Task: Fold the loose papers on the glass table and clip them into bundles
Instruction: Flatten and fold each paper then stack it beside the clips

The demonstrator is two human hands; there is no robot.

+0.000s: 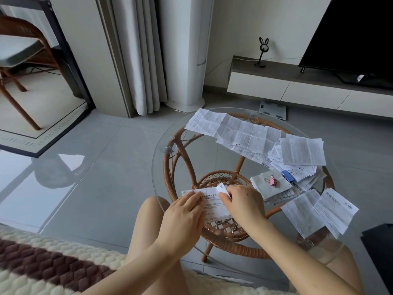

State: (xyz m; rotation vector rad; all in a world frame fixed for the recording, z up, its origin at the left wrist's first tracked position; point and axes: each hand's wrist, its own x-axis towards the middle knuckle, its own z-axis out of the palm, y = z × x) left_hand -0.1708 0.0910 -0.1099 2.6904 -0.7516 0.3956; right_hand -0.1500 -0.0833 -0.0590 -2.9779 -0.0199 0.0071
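At the near edge of the glass table (160, 167), the left hand (184, 212) presses flat fingers on a printed paper (215, 206) while the right hand (243, 204) pinches its turned-up flap, loose papers (253, 135), a pink clip (272, 181) and a blue clip (287, 175) lying beyond.

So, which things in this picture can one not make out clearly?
Head view only:
Small print on the white printed leaflet: too small, partly covered by the left hand and right hand.
Whether the pink binder clip grips the folded white paper bundle beneath it: too small.
Black boxy object at the right edge: cut off by the frame.
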